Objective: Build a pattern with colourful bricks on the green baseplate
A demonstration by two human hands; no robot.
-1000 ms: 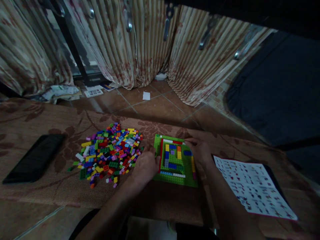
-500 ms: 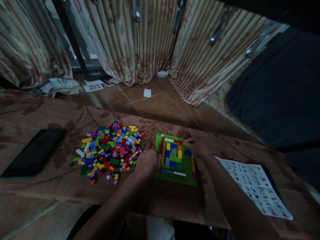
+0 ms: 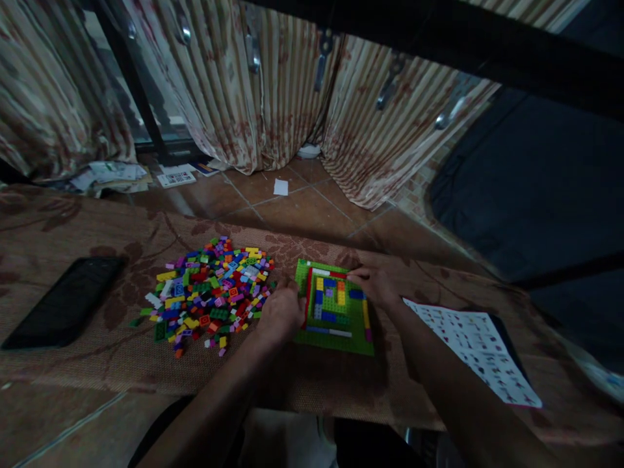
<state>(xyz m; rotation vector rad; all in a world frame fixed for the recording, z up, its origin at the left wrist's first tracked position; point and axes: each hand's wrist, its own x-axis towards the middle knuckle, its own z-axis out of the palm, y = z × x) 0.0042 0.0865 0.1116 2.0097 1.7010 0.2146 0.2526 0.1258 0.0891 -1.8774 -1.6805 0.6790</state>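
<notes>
A green baseplate (image 3: 358, 342) lies on the cloth-covered table, with rows of coloured bricks pressed on it. My left hand (image 3: 281, 312) is closed at the baseplate's left edge, beside a long red row of bricks (image 3: 309, 296). At the far right corner, the fingers of my right hand (image 3: 375, 286) are pinched together by the end of a red brick (image 3: 338, 275) in the top row. What lies between those fingertips is too small to make out. Left of my left hand spreads a pile of loose toy bricks (image 3: 209, 296) in many colours.
A black tablet or phone (image 3: 63, 302) lies at the left of the table. On the right rests a white sheet with small printed pictures (image 3: 475, 348). Beyond the table are a tiled floor (image 3: 312, 201), papers (image 3: 114, 174) and striped curtains (image 3: 287, 97).
The view has shifted a little, so the table things sit slightly farther left. Both hands keep nearly the same places at the baseplate, and the bricks on it look unchanged.
</notes>
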